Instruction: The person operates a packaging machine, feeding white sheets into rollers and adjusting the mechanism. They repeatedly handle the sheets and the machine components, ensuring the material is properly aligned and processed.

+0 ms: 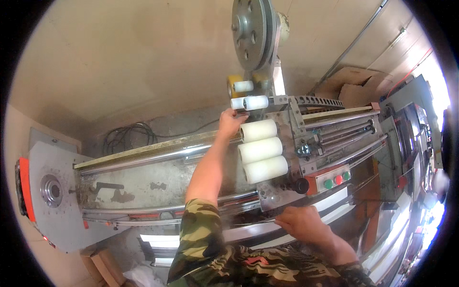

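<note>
My left hand (231, 123) reaches far forward over the machine (143, 184), its fingers curled in just below the small white rollers (256, 102). Whatever those fingers grip, if anything, is hidden. Right beside this hand stand three larger white rollers (260, 150) in a row on the machine's carriage. Lower down, my right hand (306, 224) is closed in a pinch near the front rail. A thin dark line runs leftward from its fingertips, and I cannot make out what it is.
Above the rollers stands a large grey wheel (251, 36) with holes. A control box (330, 179) with green and red buttons sits at the carriage's right. Long metal rails (158, 160) span the machine. A coiled black cable (129, 136) lies behind, cardboard (103, 268) at lower left.
</note>
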{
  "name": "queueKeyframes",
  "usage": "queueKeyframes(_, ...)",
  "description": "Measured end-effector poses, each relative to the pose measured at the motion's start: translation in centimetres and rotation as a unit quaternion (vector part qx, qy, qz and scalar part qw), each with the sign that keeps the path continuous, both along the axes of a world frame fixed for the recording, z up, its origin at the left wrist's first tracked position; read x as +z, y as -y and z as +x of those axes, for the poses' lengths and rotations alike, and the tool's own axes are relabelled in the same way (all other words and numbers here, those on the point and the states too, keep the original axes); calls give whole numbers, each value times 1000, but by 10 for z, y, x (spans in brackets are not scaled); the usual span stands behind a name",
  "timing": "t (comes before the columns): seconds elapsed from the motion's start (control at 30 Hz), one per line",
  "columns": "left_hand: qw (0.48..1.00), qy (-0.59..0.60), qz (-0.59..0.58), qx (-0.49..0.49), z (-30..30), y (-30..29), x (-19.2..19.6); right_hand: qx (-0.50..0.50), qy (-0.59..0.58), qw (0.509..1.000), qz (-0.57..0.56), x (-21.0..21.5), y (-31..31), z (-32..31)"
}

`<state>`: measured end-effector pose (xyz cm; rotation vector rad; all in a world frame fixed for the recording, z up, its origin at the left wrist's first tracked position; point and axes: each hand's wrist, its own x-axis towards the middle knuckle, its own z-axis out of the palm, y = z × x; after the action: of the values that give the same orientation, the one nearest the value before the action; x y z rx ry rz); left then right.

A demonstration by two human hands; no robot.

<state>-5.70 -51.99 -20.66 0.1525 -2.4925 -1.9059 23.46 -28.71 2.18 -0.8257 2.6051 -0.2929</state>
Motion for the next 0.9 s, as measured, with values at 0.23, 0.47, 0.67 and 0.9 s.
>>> queueKeyframes(0.23,972,59,208,-94,48,-17,-40,-6,41,999,17,4,7,13)
queueKeyframes(0.47,913,119,389,-25,131,-22,-5,-1,89,996,27,-9,-16,31)
queueKeyframes(0.67,948,114,296,-6,187,-5,31,57,38,998,-5,-11,-49,36)
queueKeyframes(0.9,987,-59,-147,11,199,9,92,-56,-5,996,-65,-9,-96,-10)
